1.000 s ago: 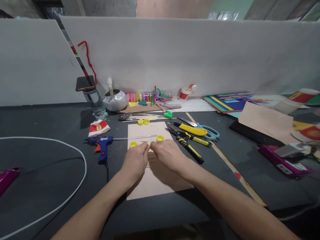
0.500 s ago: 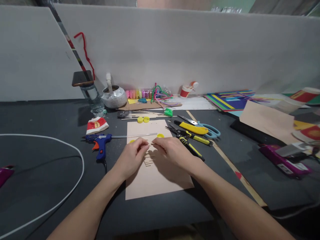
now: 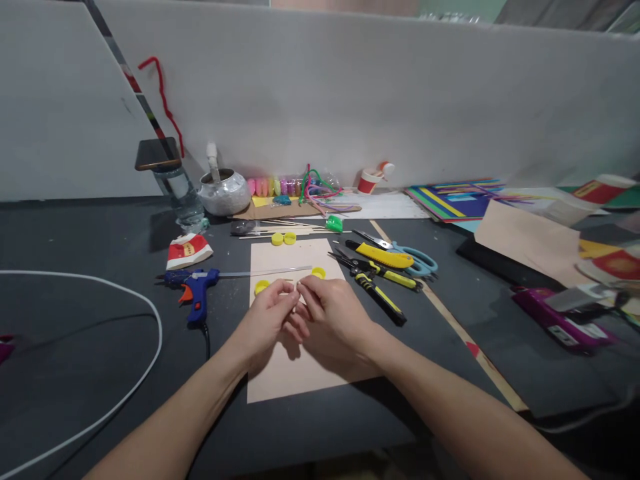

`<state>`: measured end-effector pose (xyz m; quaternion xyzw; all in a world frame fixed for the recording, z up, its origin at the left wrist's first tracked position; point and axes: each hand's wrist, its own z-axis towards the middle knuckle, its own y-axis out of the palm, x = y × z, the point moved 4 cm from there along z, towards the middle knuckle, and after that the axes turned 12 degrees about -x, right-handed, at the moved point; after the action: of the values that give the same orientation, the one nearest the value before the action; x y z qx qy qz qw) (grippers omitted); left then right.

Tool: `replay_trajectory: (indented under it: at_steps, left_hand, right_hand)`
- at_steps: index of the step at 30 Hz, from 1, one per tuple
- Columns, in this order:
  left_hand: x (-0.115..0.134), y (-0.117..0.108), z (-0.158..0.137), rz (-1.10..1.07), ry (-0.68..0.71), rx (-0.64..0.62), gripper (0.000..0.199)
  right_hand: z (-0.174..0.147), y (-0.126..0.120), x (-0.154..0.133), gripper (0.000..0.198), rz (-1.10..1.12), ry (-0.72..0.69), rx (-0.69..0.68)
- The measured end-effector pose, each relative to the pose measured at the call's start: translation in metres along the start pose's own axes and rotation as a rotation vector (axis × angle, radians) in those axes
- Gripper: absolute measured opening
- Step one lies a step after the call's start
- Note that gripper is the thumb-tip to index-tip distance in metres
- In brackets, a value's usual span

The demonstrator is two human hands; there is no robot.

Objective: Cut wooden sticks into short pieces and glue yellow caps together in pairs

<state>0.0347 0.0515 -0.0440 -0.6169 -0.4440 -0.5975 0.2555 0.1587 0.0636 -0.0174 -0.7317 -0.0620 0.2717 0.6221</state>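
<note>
Over the beige paper sheet (image 3: 280, 383), my left hand (image 3: 270, 313) and my right hand (image 3: 333, 307) meet with fingertips pinched. Between them shows a small pale bit of the short wooden sticks (image 3: 299, 285); the rest is hidden by my fingers. Yellow bottle caps lie near my fingertips, one cap (image 3: 261, 287) left and another cap (image 3: 319, 273) right. A blue glue gun (image 3: 197, 293) lies left of the paper, its clear glue stick (image 3: 265, 271) reaching across the sheet. Pliers (image 3: 377, 297), a yellow utility knife (image 3: 383, 255) and blue-handled scissors (image 3: 417, 260) lie to the right.
At the back stand a water bottle (image 3: 180, 197) with a phone on top, a silver pot (image 3: 225, 193) and a paper cup (image 3: 369, 181). A white cable (image 3: 159, 333) loops at left. Coloured sheets (image 3: 440, 203) and a purple tool (image 3: 555, 319) lie at right.
Both hands have drawn closer together, with my left fingers now curled under. The row of short wooden sticks that showed on the paper below them is no longer visible. The view shifted slightly.
</note>
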Motion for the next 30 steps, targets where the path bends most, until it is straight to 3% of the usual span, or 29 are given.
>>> replay_trajectory:
  at_steps: [5, 9, 13, 19, 23, 26, 30]
  left_hand:
    - [0.008, -0.014, -0.001, -0.102, 0.09, 0.081, 0.026]
    - [0.008, -0.015, -0.001, -0.122, 0.128, 0.058, 0.025]
    - [0.009, -0.012, -0.005, -0.127, 0.156, 0.043, 0.021]
    - [0.015, -0.011, -0.008, -0.146, 0.186, 0.021, 0.019]
    - [0.017, -0.01, -0.009, -0.166, 0.234, 0.02, 0.013]
    - [0.02, -0.008, -0.012, -0.165, 0.288, 0.04, 0.006]
    - [0.025, -0.004, -0.018, -0.148, 0.335, 0.055, 0.002]
  right_hand:
    - [0.005, -0.016, 0.024, 0.023, -0.027, 0.086, 0.074]
    - [0.018, -0.023, 0.049, 0.019, -0.062, 0.143, 0.122]
    - [0.025, -0.026, 0.062, 0.03, -0.114, 0.173, 0.13]
    - [-0.005, -0.039, 0.083, 0.022, -0.279, 0.31, -0.06]
    - [-0.032, -0.041, 0.1, 0.031, -0.371, 0.381, -0.199]
    - [-0.046, -0.035, 0.109, 0.034, -0.417, 0.398, -0.221]
    - [-0.056, -0.028, 0.116, 0.016, -0.439, 0.335, -0.222]
